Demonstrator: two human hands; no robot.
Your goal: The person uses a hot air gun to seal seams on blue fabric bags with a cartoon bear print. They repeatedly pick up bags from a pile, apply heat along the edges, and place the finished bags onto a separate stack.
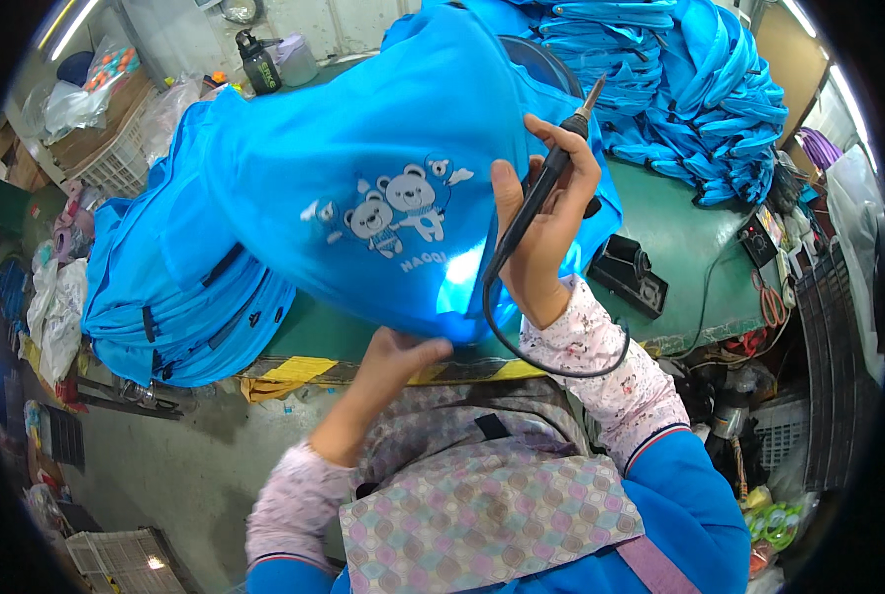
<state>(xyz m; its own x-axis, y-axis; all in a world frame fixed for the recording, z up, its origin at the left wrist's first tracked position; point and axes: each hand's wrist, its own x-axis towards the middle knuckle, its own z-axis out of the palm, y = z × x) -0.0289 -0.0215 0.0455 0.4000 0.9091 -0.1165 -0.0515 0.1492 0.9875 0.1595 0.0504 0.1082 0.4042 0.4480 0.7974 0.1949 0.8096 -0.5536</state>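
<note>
A blue fabric piece [324,134], printed with white bears and lettering, spans the middle of the view, its rim curved. My left hand [402,360] grips the near lower rim, thumb in front and the other fingers hidden by the cloth. In my right hand [550,230] is a soldering iron [550,167] with a black handle, its metal tip pointing up and away from me. That hand is against the fabric's right side; whether it also pinches the cloth cannot be told. The iron's black cord [494,327] loops down over my right sleeve.
Stacked blue fabric pieces lie left [183,297] and at the back right [695,96] on the green table [710,245]. A black iron stand [632,275], a control box [758,241] and orange scissors [769,301] sit to the right. A black bottle [258,63] stands behind.
</note>
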